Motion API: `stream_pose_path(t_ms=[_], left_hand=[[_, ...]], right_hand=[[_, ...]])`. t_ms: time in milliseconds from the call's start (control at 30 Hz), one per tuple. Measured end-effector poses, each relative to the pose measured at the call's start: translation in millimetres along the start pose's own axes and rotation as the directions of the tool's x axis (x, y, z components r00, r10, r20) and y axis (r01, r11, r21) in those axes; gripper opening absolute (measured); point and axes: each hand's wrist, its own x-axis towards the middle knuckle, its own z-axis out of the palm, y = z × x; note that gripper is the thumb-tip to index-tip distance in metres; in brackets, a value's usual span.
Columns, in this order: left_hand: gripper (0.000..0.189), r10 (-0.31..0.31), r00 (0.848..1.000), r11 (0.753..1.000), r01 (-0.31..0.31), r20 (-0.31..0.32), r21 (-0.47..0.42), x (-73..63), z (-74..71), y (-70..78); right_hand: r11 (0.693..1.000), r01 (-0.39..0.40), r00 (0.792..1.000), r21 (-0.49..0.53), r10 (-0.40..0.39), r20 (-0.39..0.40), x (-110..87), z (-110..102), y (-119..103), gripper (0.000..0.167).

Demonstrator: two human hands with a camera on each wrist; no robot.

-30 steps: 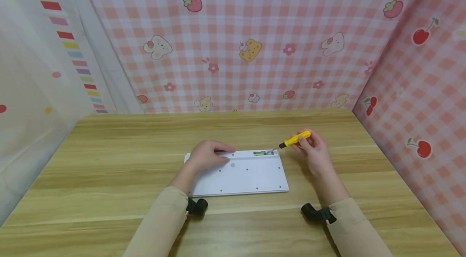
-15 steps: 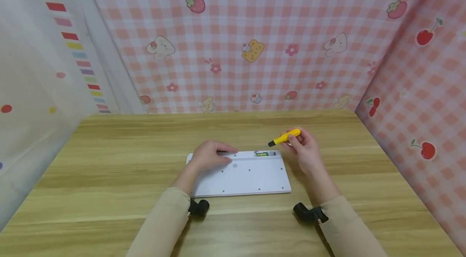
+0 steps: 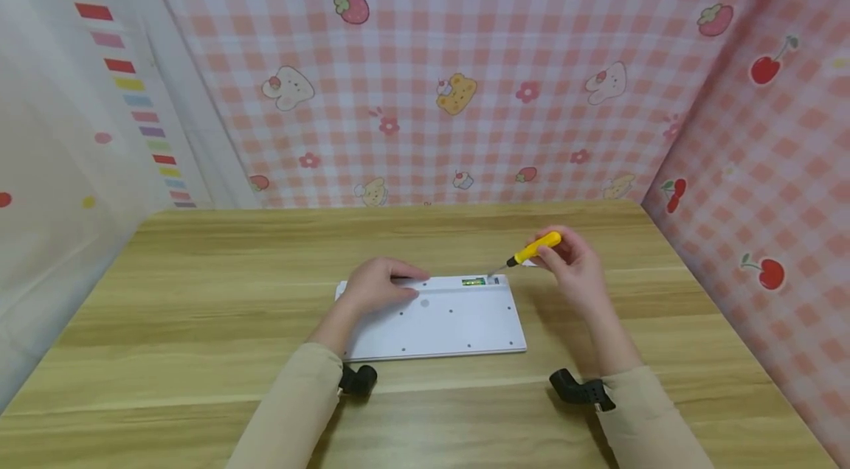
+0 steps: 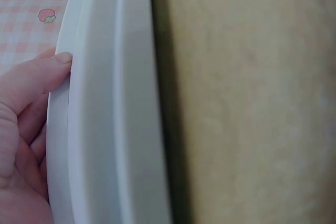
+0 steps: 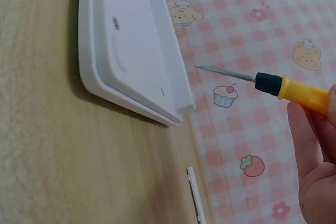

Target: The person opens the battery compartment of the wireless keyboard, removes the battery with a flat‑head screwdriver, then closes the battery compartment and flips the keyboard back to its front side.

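A white keyboard (image 3: 438,329) lies face down on the table, small screw holes dotting its underside. In the raised ridge along its far edge, an uncovered slot shows a green battery (image 3: 473,282) near the right end. My left hand (image 3: 378,283) grips that ridge toward the left, thumb (image 4: 62,59) on the near side and fingers behind. Between the thumb and fingers of my right hand (image 3: 578,277) is a yellow screwdriver (image 3: 539,248) with a black collar. Its metal shaft slants down left, the tip close over the slot's right end.
A slim white strip (image 5: 195,192) lies on the wooden table (image 3: 199,321) off the keyboard's right end, partly behind my right hand in the head view. A pink checked cloth (image 3: 412,137) stands behind the table and another along the right.
The screwdriver tip lifted out of the slot toward the left, then came back right over the slot's right end. My left hand keeps its hold on the keyboard.
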Motion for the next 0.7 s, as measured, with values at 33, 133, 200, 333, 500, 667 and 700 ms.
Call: stream_pose_path(t_ms=[33,133,200,333,500,667,700], left_hand=[[0.027,-0.001,1.0,1.0,0.001,0.0,0.002,0.1,0.0,-0.1],[0.027,-0.005,1.0,1.0,0.005,0.002,0.006,0.2,0.0,-0.2],[0.027,-0.007,1.0,1.0,0.007,0.001,0.007,0.4,0.0,-0.2],[0.027,-0.002,1.0,1.0,0.002,-0.003,0.007,0.1,0.1,-0.5],[0.027,0.009,1.0,1.0,-0.009,-0.006,0.004,-0.2,0.4,-0.7],[0.027,0.016,1.0,1.0,-0.016,-0.007,0.004,-0.4,0.3,-0.4],[0.027,0.018,1.0,1.0,-0.018,-0.008,0.004,-0.6,0.2,-0.3]], right_hand=[[1.0,0.004,1.0,-0.02,-0.004,0.009,-0.1,0.6,-0.5,0.017],[0.998,0.003,0.999,-0.058,-0.002,0.033,-0.2,3.5,-1.0,0.018],[0.996,0.006,0.999,-0.086,-0.002,0.045,0.2,5.9,-1.8,0.019],[0.99,0.016,0.998,-0.143,-0.008,0.061,1.3,9.5,-5.1,0.019],[0.988,-0.037,0.997,-0.15,0.047,0.062,1.2,8.8,-6.8,0.02],[0.984,-0.177,0.984,-0.007,0.177,0.016,-1.1,3.7,4.4,0.027],[0.979,-0.202,0.979,0.032,0.202,0.003,-1.6,2.8,7.5,0.028]])
